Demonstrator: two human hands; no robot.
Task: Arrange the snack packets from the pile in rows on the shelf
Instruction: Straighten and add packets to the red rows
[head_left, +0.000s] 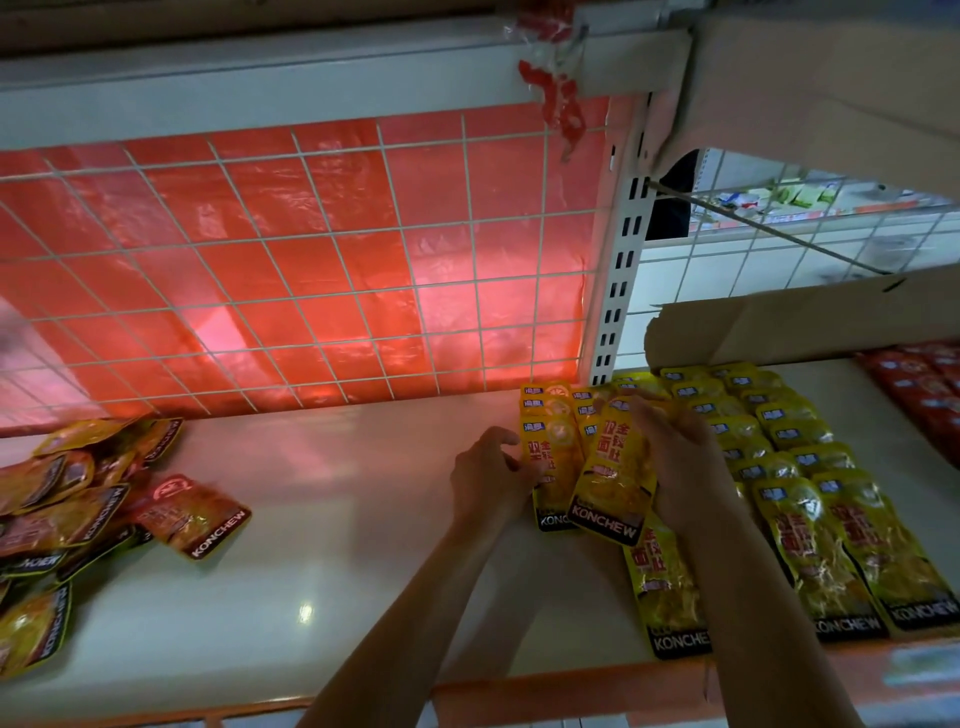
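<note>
White shelf (363, 519) under red-backed wire grid (311, 260)

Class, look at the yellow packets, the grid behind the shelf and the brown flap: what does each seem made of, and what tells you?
Packets: probably thin plastic film, glossy; they crinkle and catch highlights.
Grid: seemingly metal wire with a white coat; thin straight crossing rods.
Flap: cardboard, matt brown, with a ragged torn edge.

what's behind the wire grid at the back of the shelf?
A red plastic sheet spans the wire grid from behind. Whatever lies beyond the sheet is covered. Right of the slotted upright, no sheet: white shelving shows through.
</note>
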